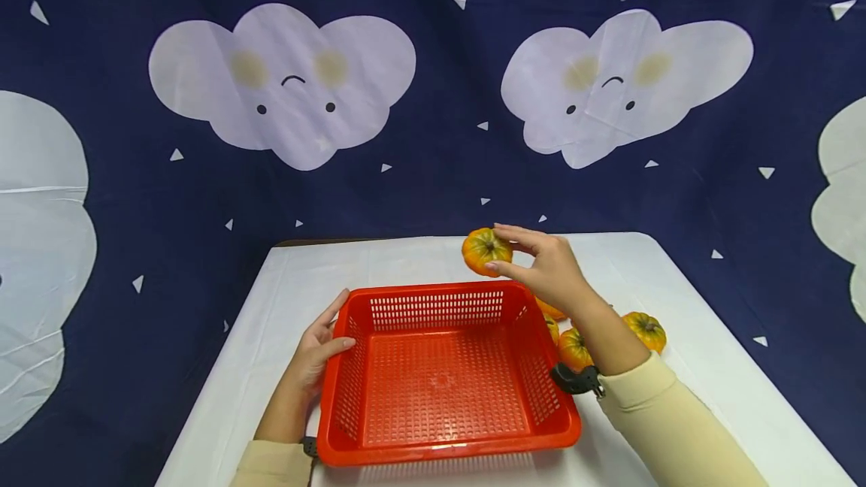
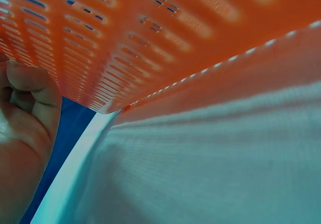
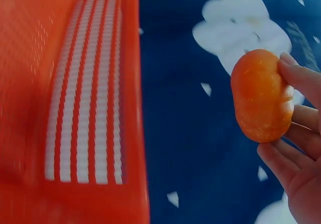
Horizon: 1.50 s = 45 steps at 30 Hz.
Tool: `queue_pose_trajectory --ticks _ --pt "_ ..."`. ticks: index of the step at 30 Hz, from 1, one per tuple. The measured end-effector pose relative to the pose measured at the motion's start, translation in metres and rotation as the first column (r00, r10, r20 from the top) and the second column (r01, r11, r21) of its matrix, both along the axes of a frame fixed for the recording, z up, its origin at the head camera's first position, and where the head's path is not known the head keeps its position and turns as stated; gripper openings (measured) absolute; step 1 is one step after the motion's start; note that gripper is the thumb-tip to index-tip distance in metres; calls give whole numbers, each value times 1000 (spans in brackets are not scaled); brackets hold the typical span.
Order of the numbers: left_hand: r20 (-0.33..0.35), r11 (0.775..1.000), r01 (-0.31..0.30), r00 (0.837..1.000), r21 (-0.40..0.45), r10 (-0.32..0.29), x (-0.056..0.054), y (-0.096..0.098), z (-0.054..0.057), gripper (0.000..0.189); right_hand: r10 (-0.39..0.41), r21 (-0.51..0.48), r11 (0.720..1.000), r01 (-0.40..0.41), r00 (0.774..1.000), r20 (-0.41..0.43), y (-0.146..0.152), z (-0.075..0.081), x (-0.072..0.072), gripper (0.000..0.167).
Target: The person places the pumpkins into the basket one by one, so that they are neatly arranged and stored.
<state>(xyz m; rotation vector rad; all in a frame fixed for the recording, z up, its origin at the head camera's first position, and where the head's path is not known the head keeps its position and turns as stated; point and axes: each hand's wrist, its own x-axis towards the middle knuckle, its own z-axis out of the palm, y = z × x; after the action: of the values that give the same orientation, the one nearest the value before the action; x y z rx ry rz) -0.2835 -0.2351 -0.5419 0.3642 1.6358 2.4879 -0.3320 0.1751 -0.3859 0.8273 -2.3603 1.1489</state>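
Observation:
Between the thumb and fingers of my right hand is a small orange pumpkin with greenish streaks, raised beyond the far right part of the basket's rim. The right wrist view shows the pumpkin's smooth orange side in the fingertips. My left hand grips the left rim of a red plastic basket, thumb over the edge. Nothing lies inside the basket. From below, the left wrist view shows its slotted wall and curled fingers beside it.
Several more small pumpkins lie on the white table right of the basket, one beyond my right forearm and another partly hidden by it. A dark blue curtain with clouds hangs behind the white table.

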Motion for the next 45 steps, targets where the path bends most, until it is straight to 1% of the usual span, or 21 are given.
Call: queue_pose_trajectory --ticks 3,7,10,12,15,19,23,28,34,42,45 --pt "18 1000 -11 1000 19 11 4 1 -4 85 79 -13 997 -78 995 62 -30 -5 -9 57" --pt "22 1000 -19 1000 23 18 9 1 -8 86 180 -6 984 -180 975 128 -66 -20 -19 54" --pt "5 1000 -9 1000 12 9 8 1 -8 86 243 21 968 -249 956 167 -88 -33 -23 54" --pt "-9 1000 -5 1000 8 5 5 1 -6 86 263 54 959 -277 946 190 -98 -41 -23 54" --pt "-32 1000 4 999 3 -4 -1 3 -1 86 270 95 950 -297 936 225 -110 -49 -22 54" --pt "-35 1000 24 999 7 -24 -5 5 4 86 276 166 933 -319 931 239 -123 -58 -18 52" --pt "-22 1000 27 999 6 -27 -3 4 4 88 309 252 898 -361 925 223 -135 -72 -14 51" --pt "-19 1000 23 1000 10 -23 -1 2 3 89 328 340 859 -382 922 208 -147 -90 -9 49" --pt "-15 999 32 999 21 -32 -2 1 4 88 317 440 813 -381 924 213 -152 -100 -7 49" --pt "-1 999 26 1000 17 -26 -2 1 3 89 300 497 783 -374 927 225 -159 -111 -5 50" --pt "-4 1000 22 1000 15 -22 -1 1 2 89 283 505 781 -368 929 239 -160 -115 -5 50"
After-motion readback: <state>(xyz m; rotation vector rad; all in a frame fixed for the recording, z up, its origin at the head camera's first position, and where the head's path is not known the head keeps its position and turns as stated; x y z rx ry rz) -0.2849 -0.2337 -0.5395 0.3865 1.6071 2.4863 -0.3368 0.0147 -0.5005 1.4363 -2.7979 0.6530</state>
